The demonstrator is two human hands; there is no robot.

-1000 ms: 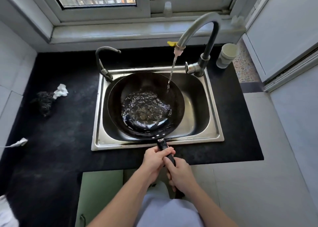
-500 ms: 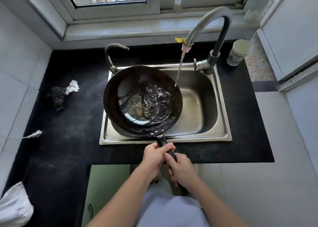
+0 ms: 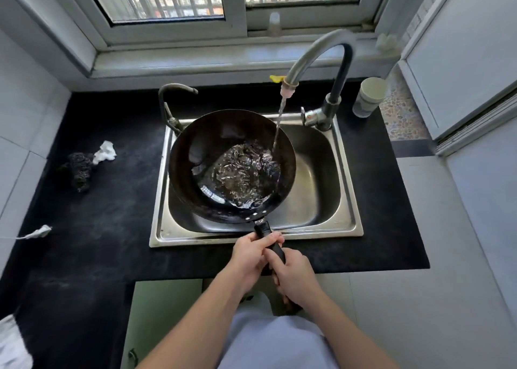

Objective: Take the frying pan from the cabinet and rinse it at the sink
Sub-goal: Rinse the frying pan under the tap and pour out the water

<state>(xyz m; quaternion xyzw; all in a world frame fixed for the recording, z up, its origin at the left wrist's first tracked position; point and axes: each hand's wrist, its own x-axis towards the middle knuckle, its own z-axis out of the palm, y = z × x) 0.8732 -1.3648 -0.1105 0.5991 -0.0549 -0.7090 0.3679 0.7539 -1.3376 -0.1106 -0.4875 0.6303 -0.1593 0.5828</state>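
A round black frying pan (image 3: pixel 195 156) hangs over the left part of the steel sink (image 3: pixel 347 189), with rippling water pooled in its bottom. A thin stream runs from the curved grey tap (image 3: pixel 310 52) into the pan's right side. Both hands hold the pan's black handle (image 3: pixel 264 230) at the sink's front rim. My left hand (image 3: pixel 249 256) grips it nearer the pan. My right hand (image 3: pixel 293 276) grips it further back, and the handle's end is hidden under it.
A second small tap (image 3: pixel 170 100) stands at the sink's back left corner. A dark scouring pad (image 3: pixel 79 167) and a white crumpled paper (image 3: pixel 105 152) lie on the black counter (image 3: pixel 98 229) to the left. A white cup (image 3: pixel 369 96) stands at the back right.
The pan has tilted and shifted; the pooled water has sloshed from the middle toward the right side. Both hands keep their grip on the handle.
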